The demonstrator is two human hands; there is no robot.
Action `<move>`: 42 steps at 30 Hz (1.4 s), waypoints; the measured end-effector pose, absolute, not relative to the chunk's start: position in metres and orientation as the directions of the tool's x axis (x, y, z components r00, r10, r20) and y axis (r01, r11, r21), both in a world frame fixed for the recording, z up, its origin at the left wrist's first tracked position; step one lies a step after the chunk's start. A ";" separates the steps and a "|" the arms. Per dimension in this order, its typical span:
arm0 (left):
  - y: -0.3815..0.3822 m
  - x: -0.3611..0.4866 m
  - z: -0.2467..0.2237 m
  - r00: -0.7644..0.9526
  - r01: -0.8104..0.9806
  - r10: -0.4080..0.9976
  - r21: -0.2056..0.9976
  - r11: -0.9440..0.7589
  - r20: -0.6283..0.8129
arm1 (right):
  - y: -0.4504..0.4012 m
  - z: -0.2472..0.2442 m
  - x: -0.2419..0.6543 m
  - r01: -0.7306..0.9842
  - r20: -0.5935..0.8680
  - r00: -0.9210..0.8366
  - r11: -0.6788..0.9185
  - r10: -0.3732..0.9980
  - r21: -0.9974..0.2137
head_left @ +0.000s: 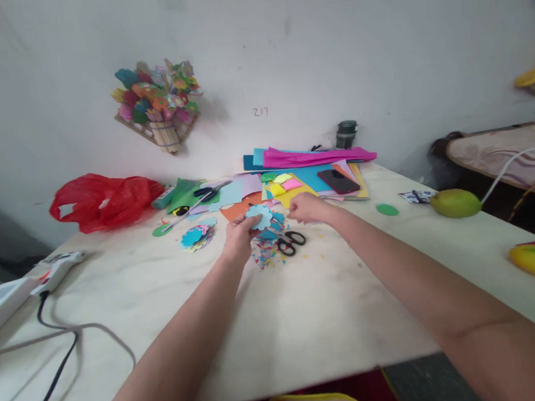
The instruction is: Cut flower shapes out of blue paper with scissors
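My left hand (237, 238) pinches a light blue scalloped paper flower (261, 215) over the middle of the table. My right hand (308, 208) is just right of it, its fingers curled closed; what they hold, if anything, I cannot make out. Black-handled scissors (292, 242) lie below and between the hands, with their blades partly hidden. A darker blue paper piece (276, 218) shows behind the light one. Small coloured paper scraps (267, 258) are scattered under my left hand. Left of that hand lies a pile of cut paper flowers (196, 236).
Coloured paper sheets (242, 190) lie along the back, with a dark phone (338, 181) and a second pair of scissors (207, 193). A red plastic bag (104, 200) is at back left. Cables and a power strip (59, 271) occupy the left. A green mango-like object (456, 202) sits right.
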State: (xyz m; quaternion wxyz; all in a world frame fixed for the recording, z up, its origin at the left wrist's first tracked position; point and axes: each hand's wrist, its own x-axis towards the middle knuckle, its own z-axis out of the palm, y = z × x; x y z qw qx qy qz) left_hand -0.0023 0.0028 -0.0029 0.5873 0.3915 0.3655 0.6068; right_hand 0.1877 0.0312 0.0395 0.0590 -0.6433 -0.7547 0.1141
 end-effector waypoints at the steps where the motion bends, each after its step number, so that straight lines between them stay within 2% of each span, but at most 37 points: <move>1: 0.002 -0.004 -0.002 -0.001 -0.434 0.999 0.900 -0.041 0.045 | 0.022 0.039 0.179 0.955 -0.076 -0.228 0.208 0.971 -0.212; 3: 0.001 -0.007 -0.002 0.001 -0.451 0.999 0.892 -0.035 0.039 | 0.006 0.039 0.166 0.960 -0.072 -0.270 0.262 0.960 -0.103; 6: -0.001 -0.009 -0.002 -0.059 -0.487 0.998 0.872 -0.046 0.020 | -0.010 0.040 0.155 0.969 -0.146 -0.247 0.246 0.958 -0.022; 11: -0.006 -0.008 -0.005 -0.161 -0.551 0.987 0.831 -0.069 -0.025 | -0.024 0.042 0.141 0.975 -0.169 -0.219 0.221 0.961 -0.003; 17: -0.011 -0.013 -0.017 -0.139 -0.543 0.990 0.838 -0.054 -0.026 | -0.027 0.036 0.128 0.975 -0.133 -0.210 0.217 0.969 0.045; 20: -0.010 -0.019 -0.023 -0.086 -0.519 0.996 0.854 -0.039 -0.006 | -0.022 0.030 0.134 0.979 -0.067 -0.204 0.205 0.977 0.007; 23: -0.008 -0.023 -0.026 -0.028 -0.497 1.000 0.867 -0.024 0.012 | -0.016 0.025 0.145 0.982 -0.005 -0.163 0.162 0.987 -0.099; 28: -0.006 -0.023 -0.027 -0.002 -0.485 1.000 0.874 -0.025 0.027 | -0.010 0.019 0.157 0.961 0.013 -0.069 0.070 0.998 -0.269; 30: -0.005 -0.022 -0.026 0.001 -0.487 1.000 0.873 -0.027 0.031 | -0.009 0.016 0.159 0.912 0.028 -0.041 0.049 0.999 -0.408; 33: -0.006 -0.021 -0.025 0.018 -0.486 0.999 0.873 -0.026 0.039 | -0.009 0.011 0.160 0.666 0.003 -0.044 0.031 0.999 -0.745; 35: -0.006 -0.021 -0.024 0.036 -0.483 0.998 0.875 -0.021 0.044 | -0.009 0.008 0.159 0.429 -0.019 -0.051 0.005 0.998 -0.903; 38: -0.006 -0.021 -0.025 0.069 -0.469 0.996 0.883 -0.010 0.048 | -0.010 0.006 0.154 0.187 0.002 -0.047 0.011 0.999 -0.982; 42: -0.007 -0.021 -0.026 0.119 -0.418 0.991 0.909 -0.010 0.066 | -0.013 0.007 0.146 0.083 0.049 -0.066 0.054 0.997 -0.995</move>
